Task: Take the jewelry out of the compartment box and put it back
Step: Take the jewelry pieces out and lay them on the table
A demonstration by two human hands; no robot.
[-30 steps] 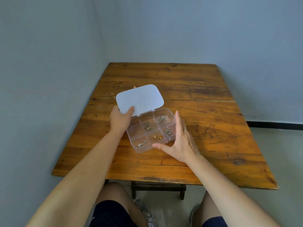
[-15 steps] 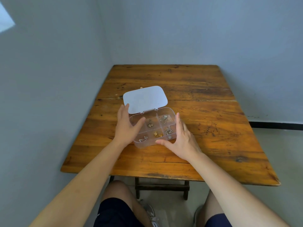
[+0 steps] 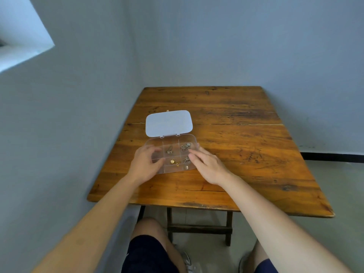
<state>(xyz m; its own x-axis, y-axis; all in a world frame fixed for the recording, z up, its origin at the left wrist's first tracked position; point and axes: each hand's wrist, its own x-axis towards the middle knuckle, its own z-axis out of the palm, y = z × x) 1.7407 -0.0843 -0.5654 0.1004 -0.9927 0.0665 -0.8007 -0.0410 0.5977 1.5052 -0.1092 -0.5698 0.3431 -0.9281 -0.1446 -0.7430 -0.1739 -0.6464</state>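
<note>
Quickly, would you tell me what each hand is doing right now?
Left hand: open, resting on the compartment box, gripping nothing.
Right hand: open, fingers at the box, holding nothing.

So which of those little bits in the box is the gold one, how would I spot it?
Start at the wooden table, then the clear compartment box with its white lid flipped open, between the two hands. The gold piece lies in the middle compartment of the row nearest the person. It is bright yellow; the pieces around it look dull silver-grey.
</note>
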